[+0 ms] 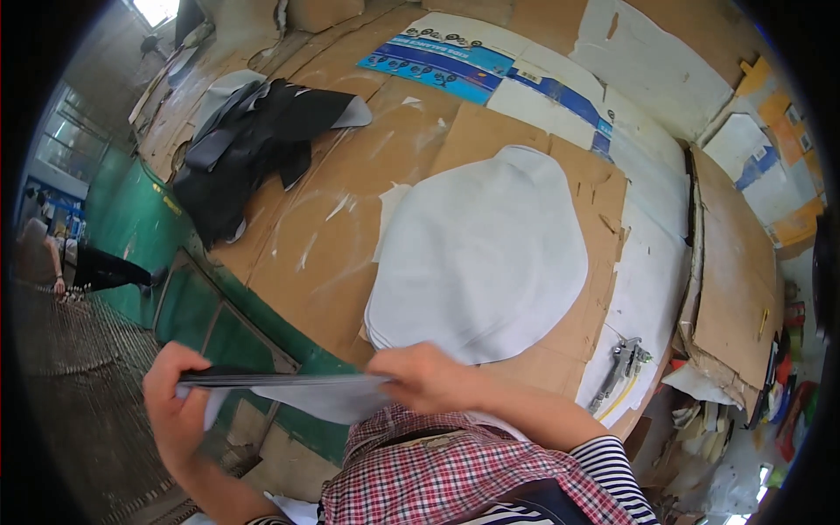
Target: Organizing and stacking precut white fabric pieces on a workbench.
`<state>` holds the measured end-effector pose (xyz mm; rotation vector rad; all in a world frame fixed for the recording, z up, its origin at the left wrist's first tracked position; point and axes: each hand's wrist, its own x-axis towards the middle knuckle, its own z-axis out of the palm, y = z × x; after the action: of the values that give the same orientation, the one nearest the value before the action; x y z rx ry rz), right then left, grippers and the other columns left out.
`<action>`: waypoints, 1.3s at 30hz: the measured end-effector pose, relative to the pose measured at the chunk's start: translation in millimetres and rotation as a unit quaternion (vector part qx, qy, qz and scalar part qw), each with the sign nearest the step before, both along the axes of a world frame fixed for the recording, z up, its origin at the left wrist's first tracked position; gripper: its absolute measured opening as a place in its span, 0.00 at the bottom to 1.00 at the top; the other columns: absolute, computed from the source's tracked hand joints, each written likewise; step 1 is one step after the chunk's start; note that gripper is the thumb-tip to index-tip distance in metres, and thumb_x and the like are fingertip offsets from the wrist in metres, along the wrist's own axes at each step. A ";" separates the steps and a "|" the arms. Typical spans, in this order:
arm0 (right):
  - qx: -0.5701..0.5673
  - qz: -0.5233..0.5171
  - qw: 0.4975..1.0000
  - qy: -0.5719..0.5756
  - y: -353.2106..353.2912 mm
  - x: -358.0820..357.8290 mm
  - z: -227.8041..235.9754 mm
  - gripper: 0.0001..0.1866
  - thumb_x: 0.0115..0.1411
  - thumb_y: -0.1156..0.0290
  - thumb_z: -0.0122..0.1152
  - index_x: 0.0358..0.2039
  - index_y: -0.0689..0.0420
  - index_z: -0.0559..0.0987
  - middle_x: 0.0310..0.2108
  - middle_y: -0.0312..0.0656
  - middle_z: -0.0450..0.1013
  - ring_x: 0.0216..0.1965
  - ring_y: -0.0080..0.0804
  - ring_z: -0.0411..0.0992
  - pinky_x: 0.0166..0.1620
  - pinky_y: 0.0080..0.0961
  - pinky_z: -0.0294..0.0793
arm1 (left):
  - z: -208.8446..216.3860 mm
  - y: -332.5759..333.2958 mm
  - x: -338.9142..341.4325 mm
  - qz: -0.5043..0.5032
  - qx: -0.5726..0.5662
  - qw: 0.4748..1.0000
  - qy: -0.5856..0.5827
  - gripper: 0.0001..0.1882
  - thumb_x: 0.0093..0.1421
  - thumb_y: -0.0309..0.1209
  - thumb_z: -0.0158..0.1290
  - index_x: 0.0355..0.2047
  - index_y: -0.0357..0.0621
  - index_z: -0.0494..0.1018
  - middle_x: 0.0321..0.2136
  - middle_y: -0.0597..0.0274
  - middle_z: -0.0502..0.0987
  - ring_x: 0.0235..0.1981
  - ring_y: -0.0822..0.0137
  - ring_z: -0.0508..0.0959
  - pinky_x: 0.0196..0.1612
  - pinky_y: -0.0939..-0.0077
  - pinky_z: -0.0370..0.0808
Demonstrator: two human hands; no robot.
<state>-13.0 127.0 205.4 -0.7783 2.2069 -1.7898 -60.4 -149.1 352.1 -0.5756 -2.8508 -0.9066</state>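
In front of my body I hold a thin stack of flexible sheet pieces (319, 398), dark along the upper edge and pale grey below. My left hand (175, 402) grips its left end, thumb on top. The right end is pinched in my right hand (424, 376), close to the table's near edge. Just beyond that hand lies a rounded pile of whitish cut sheets (481, 249), several layers showing at its lower left rim. Farther left, crumpled black sheet pieces (254, 144) with some grey undersides lie in a loose heap.
Flattened brown cardboard (350, 210) covers the table, with blue-and-white printed cardboard (446, 66) at the back. A spray gun (626, 354) with a yellow hose lies at the right. Cardboard boxes (735, 271) stand beyond it. Another person (87, 258) is at far left.
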 end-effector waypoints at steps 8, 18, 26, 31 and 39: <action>0.372 -0.145 0.912 0.091 150.4 -49.2 153.5 0.13 0.42 0.81 0.60 0.33 0.62 0.75 0.30 0.48 0.73 0.33 0.36 0.73 0.35 0.28 0.71 | -71.4 93.3 -2.4 -0.109 0.292 0.912 -0.266 0.08 0.50 0.25 0.56 0.30 0.37 0.71 0.25 0.64 0.73 0.27 0.74 0.72 0.31 0.80 0.69; 0.647 0.047 0.741 0.172 50.4 -214.8 -64.4 0.10 0.44 0.80 0.52 0.26 0.57 0.79 0.31 0.45 0.76 0.36 0.45 0.73 0.37 0.41 0.71 | -301.9 173.6 48.1 0.228 0.425 0.774 -0.410 0.11 0.51 0.29 0.56 0.34 0.37 0.71 0.29 0.61 0.76 0.30 0.69 0.74 0.34 0.76 0.71; 0.629 0.045 0.737 0.243 20.3 -214.4 -135.1 0.08 0.45 0.78 0.52 0.26 0.53 0.78 0.32 0.38 0.73 0.42 0.36 0.68 0.52 0.41 0.58 | -308.7 139.9 43.0 0.312 0.103 0.919 -0.218 0.12 0.46 0.33 0.56 0.30 0.42 0.73 0.47 0.50 0.67 0.42 0.52 0.70 0.43 0.64 0.68; 0.586 0.044 0.764 0.268 20.6 -214.6 -148.7 0.13 0.45 0.79 0.53 0.34 0.53 0.76 0.38 0.37 0.71 0.46 0.36 0.65 0.53 0.43 0.57 | -320.8 129.6 29.1 0.340 0.042 0.924 -0.167 0.11 0.44 0.35 0.57 0.27 0.45 0.73 0.43 0.55 0.68 0.45 0.54 0.67 0.44 0.59 0.66; 0.568 0.184 0.788 0.153 0.1 -215.6 -141.3 0.29 0.39 0.82 0.54 0.45 0.44 0.71 0.47 0.35 0.67 0.55 0.38 0.58 0.59 0.49 0.49 | -308.8 122.2 18.7 0.255 0.052 0.960 -0.099 0.09 0.42 0.29 0.56 0.25 0.44 0.71 0.33 0.59 0.70 0.37 0.55 0.69 0.39 0.62 0.65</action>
<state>-228.6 127.1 64.2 -1.0529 2.4774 0.0139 -41.7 -27.0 43.4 0.2739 -2.8664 -1.0443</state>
